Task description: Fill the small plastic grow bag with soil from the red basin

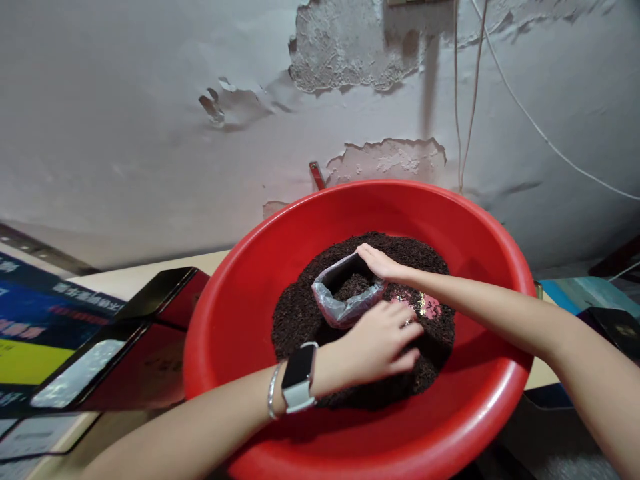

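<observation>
A pouch point(345, 313) with a pale silvery lining lies tilted, its mouth open, on a heap of dark, tea-like loose flakes point(310, 293). Some flakes show inside the pouch. My right hand point(379, 262) reaches across and grips the far edge of the mouth, fingers together. My left hand point(375, 337), with a watch point(299, 373) on its wrist, is palm down at the near side of the pouch, its fingers curled over it; the fingertips are partly hidden and slightly blurred. A pink and gold patterned surface point(430, 307) shows beside the left fingers, partly covered by flakes.
The heap sits in a large red basin point(235, 320). Dark red boxes point(150, 367) and a printed blue and yellow panel point(45, 320) stand at the left. Behind is a peeling wall point(150, 133) with hanging cables point(473, 120). Another dark box point(610, 330) is at the right.
</observation>
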Tool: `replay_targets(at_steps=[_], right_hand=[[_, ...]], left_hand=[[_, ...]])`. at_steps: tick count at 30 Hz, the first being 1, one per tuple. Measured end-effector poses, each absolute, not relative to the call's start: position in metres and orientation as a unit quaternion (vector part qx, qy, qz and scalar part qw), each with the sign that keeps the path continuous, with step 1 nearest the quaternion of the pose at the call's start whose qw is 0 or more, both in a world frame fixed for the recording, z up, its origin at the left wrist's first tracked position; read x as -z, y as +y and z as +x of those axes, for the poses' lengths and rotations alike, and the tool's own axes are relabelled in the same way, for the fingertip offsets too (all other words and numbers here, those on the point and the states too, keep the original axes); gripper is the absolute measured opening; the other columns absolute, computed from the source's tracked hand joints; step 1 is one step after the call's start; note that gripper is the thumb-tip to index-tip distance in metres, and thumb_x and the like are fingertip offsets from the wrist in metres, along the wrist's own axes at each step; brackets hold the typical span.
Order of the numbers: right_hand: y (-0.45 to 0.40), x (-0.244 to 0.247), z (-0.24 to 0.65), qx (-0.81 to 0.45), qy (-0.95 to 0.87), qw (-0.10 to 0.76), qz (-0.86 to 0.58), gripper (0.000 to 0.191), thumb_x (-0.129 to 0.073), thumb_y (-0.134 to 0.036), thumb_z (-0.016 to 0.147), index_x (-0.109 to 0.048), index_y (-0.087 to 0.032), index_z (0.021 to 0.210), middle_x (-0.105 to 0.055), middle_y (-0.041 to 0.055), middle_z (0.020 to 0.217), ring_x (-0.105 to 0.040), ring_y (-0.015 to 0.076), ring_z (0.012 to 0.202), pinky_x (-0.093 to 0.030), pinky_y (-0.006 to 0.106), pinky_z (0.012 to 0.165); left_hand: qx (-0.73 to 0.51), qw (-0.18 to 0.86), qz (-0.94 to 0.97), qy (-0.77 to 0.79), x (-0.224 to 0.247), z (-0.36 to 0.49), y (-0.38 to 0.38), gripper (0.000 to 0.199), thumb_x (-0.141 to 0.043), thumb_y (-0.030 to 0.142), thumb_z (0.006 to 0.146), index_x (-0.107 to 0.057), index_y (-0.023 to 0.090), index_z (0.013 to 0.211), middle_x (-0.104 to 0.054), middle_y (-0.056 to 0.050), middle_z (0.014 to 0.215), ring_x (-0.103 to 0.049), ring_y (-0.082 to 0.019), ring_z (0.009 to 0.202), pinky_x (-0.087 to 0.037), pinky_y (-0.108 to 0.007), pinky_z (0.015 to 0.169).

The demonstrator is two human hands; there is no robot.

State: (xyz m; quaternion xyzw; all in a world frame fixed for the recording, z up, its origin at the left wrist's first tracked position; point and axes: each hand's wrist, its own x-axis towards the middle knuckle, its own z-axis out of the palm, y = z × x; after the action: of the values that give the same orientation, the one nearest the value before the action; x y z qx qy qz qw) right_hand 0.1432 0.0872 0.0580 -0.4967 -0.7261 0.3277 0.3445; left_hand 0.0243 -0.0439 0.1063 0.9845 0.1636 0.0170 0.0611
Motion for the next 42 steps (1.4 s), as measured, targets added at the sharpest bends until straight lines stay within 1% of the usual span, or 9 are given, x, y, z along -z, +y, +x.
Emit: replay_targets(at_steps=[2,5,8,10,14,22,28,36,42], right_hand=[[0.087,-0.059,0.143,-0.329,-0.728,0.335,-0.499,0.037,-0.023,-0.044,0.094,-0.053,-0.023,0.094,-0.064,0.0062,0.099,-0.059,0.0215,0.1,-0.043,0.038,0.095],[0.088,-0.058,0.142,-0.332,-0.721,0.336,-0.507,0.036,-0.023,-0.045,0.094,-0.052,-0.023,0.093,-0.064,0.0062,0.1,-0.058,0.0214,0.103,-0.041,0.037,0.098],[0.088,-0.057,0.141,-0.335,-0.72,0.34,-0.504,0.035,-0.024,-0.044,0.094,-0.052,-0.023,0.093,-0.064,0.0058,0.099,-0.058,0.0217,0.104,-0.041,0.039,0.099],[0.088,-0.058,0.141,-0.338,-0.721,0.336,-0.503,0.035,-0.023,-0.044,0.094,-0.051,-0.023,0.094,-0.064,0.0065,0.101,-0.057,0.0221,0.105,-0.04,0.039,0.099],[0.087,-0.059,0.141,-0.345,-0.716,0.337,-0.505,0.037,-0.023,-0.044,0.095,-0.053,-0.022,0.097,-0.064,0.0081,0.106,-0.056,0.0232,0.11,-0.038,0.039,0.101],[0.087,-0.06,0.142,-0.344,-0.716,0.334,-0.508,0.037,-0.024,-0.044,0.095,-0.054,-0.022,0.098,-0.064,0.0078,0.105,-0.057,0.0233,0.109,-0.038,0.039,0.101],[0.084,-0.065,0.142,-0.341,-0.72,0.325,-0.511,0.034,-0.022,-0.044,0.094,-0.049,-0.023,0.091,-0.062,0.0057,0.096,-0.058,0.0218,0.098,-0.042,0.038,0.094],[0.081,-0.068,0.142,-0.343,-0.717,0.319,-0.516,0.033,-0.022,-0.044,0.094,-0.046,-0.023,0.089,-0.06,0.0042,0.088,-0.058,0.0214,0.091,-0.043,0.039,0.092],[0.081,-0.067,0.143,-0.34,-0.718,0.322,-0.515,0.032,-0.023,-0.044,0.094,-0.047,-0.023,0.088,-0.061,0.0042,0.088,-0.057,0.0212,0.092,-0.043,0.039,0.092]], left_hand=[[0.027,0.16,0.983,0.085,-0.091,0.027,-0.057,0.045,-0.052,0.038,0.088,-0.05,0.021,0.13,-0.047,-0.011,0.139,-0.043,-0.028,0.127,-0.036,-0.041,0.105],[0.097,0.252,0.96,0.078,-0.06,0.024,-0.058,0.059,-0.052,0.034,0.088,-0.033,0.025,0.144,-0.026,-0.011,0.154,-0.025,-0.031,0.14,-0.031,-0.047,0.11],[0.163,0.251,0.943,0.146,-0.031,0.015,-0.043,0.075,-0.059,0.034,0.083,-0.022,0.026,0.148,-0.012,-0.015,0.157,-0.013,-0.04,0.142,-0.023,-0.061,0.109],[0.204,0.254,0.927,0.186,-0.018,0.009,-0.032,0.08,-0.06,0.036,0.083,-0.018,0.025,0.15,-0.01,-0.018,0.157,-0.009,-0.043,0.141,-0.02,-0.066,0.106],[0.228,0.311,0.897,0.216,-0.011,0.006,-0.025,0.083,-0.061,0.04,0.081,-0.018,0.021,0.15,-0.015,-0.02,0.155,-0.014,-0.042,0.141,-0.025,-0.058,0.108],[0.143,0.389,0.88,0.232,-0.002,0.01,-0.028,0.065,-0.066,0.042,0.075,-0.044,0.018,0.131,-0.046,-0.013,0.133,-0.046,-0.026,0.122,-0.036,-0.039,0.106],[0.201,0.431,0.822,0.312,-0.005,0.014,-0.033,0.064,-0.06,0.048,0.078,-0.044,0.014,0.13,-0.051,-0.016,0.128,-0.051,-0.028,0.117,-0.04,-0.039,0.101],[0.303,0.401,0.816,0.287,-0.021,0.015,-0.042,0.07,-0.041,0.059,0.085,-0.043,0.011,0.136,-0.051,-0.021,0.136,-0.053,-0.034,0.12,-0.043,-0.04,0.096],[0.279,0.237,0.902,0.226,-0.042,0.024,-0.04,0.041,-0.043,0.05,0.089,-0.066,0.019,0.103,-0.071,-0.014,0.098,-0.067,-0.032,0.091,-0.049,-0.036,0.074]])
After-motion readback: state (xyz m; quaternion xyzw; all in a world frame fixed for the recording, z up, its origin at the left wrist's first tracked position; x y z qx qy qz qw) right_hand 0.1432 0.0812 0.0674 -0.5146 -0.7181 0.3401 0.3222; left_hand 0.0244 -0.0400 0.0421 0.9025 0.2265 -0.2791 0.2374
